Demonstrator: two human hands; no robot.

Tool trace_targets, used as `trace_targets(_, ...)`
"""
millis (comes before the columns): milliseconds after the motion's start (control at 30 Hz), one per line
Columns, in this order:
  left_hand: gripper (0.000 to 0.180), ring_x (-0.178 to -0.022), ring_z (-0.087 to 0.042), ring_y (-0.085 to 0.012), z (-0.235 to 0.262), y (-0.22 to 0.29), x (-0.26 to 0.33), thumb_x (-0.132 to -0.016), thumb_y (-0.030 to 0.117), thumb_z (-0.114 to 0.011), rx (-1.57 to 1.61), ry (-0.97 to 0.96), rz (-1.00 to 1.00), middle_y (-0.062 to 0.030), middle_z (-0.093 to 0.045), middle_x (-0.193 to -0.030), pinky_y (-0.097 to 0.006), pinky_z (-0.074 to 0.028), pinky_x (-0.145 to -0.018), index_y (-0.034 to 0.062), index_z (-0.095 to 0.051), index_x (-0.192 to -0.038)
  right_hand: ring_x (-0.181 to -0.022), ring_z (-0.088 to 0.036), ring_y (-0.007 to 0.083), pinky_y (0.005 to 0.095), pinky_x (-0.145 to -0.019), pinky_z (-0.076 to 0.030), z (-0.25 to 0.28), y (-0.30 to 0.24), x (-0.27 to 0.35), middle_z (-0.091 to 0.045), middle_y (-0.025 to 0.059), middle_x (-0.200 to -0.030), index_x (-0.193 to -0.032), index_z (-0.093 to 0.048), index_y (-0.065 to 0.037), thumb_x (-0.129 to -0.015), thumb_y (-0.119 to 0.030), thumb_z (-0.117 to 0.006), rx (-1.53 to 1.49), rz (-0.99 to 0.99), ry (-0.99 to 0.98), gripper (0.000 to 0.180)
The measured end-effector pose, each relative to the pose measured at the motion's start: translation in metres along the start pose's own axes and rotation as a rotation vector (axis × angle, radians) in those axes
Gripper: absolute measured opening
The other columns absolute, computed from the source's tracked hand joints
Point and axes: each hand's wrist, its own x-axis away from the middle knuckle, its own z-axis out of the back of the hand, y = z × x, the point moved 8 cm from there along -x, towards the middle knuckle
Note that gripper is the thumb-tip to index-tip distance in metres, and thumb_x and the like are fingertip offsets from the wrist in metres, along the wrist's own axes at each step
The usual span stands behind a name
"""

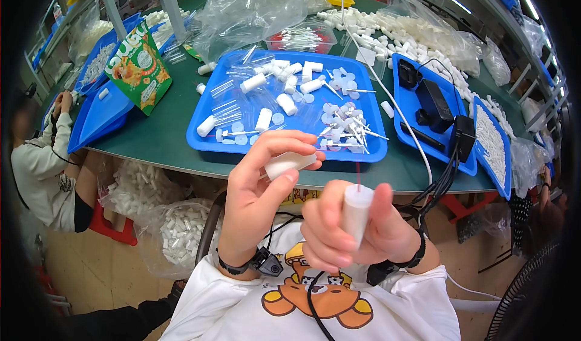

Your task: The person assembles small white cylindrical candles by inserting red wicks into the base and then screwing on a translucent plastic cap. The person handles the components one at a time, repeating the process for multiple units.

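Note:
My left hand (245, 199) holds a white cylindrical cap (289, 164) between thumb and fingers, tilted in front of the tray. In my right hand (327, 229) is another white cylindrical cap (357, 205), nearly upright, with a thin reddish rod (358, 174) rising from its top. The two caps are apart. Just beyond both hands lies a blue tray (209, 148). It holds loose white caps (254, 82), clear tubes (225, 105), translucent discs (344, 81) and a pile of white thin-stemmed pieces (351, 128).
A blue tray with black devices and cables (434, 108) stands at the right, beside a tray of small white parts (490, 138). A green snack bag (142, 68) stands left. White caps (405, 41) heap at the back. A person's sleeve (57, 138) shows far left.

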Motion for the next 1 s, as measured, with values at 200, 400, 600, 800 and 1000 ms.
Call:
trace_targets(200,0.023,-0.106,-0.053,-0.0245,-0.002,0.0,-0.001,-0.086,-0.003,-0.043,0.039,0.012,-0.003,-0.0189,-0.047,-0.118,-0.035,-0.044,-0.091,-0.0037,-0.047,-0.108,-0.058,-0.042,0.013,0.0276,-0.057,-0.035,-0.007,0.0,0.002,-0.042,0.0021,-0.067,-0.101,-0.041,-0.004,-0.093,-0.047,-0.028,-0.293,-0.051,-0.142,0.046)
trace_targets(400,0.023,-0.105,-0.054,-0.025,-0.003,-0.001,-0.001,-0.086,-0.002,-0.043,0.052,0.004,-0.002,-0.0194,-0.048,-0.117,-0.034,-0.044,-0.09,-0.0043,-0.045,-0.11,-0.054,-0.041,0.012,0.0273,-0.055,-0.034,-0.006,-0.001,0.004,-0.041,0.0012,-0.063,-0.094,-0.043,-0.004,-0.092,-0.052,-0.017,-0.051,-0.017,-0.055,0.054)
trace_targets(600,0.025,-0.104,-0.055,-0.0247,-0.003,-0.002,0.0,-0.087,-0.001,-0.043,0.054,0.006,0.007,-0.0193,-0.048,-0.117,-0.034,-0.044,-0.09,-0.0043,-0.043,-0.111,-0.049,-0.037,0.0088,0.0274,-0.054,-0.032,-0.01,0.005,0.005,-0.039,0.0,-0.061,-0.087,-0.042,-0.005,-0.093,-0.049,-0.018,-0.234,-0.093,-0.025,0.051)
trace_targets(800,0.025,-0.104,-0.055,-0.0245,-0.005,-0.003,0.0,-0.087,0.0,-0.043,0.066,0.002,0.02,-0.0188,-0.048,-0.116,-0.034,-0.044,-0.09,-0.0042,-0.043,-0.111,-0.043,-0.029,0.0073,0.0251,-0.051,-0.029,-0.008,0.005,0.009,-0.036,-0.001,-0.055,-0.071,-0.04,-0.008,-0.093,-0.034,-0.031,-0.191,-0.115,-0.081,0.035)
trace_targets(1000,0.025,-0.104,-0.055,-0.0248,-0.006,-0.004,0.001,-0.087,-0.001,-0.043,0.058,0.001,0.023,-0.0182,-0.048,-0.116,-0.034,-0.044,-0.09,-0.0044,-0.043,-0.112,-0.041,-0.027,0.0062,0.0243,-0.048,-0.028,0.0,0.002,0.007,-0.033,-0.0022,-0.051,-0.064,-0.037,-0.01,-0.091,-0.029,-0.035,-0.178,-0.144,0.019,0.033)
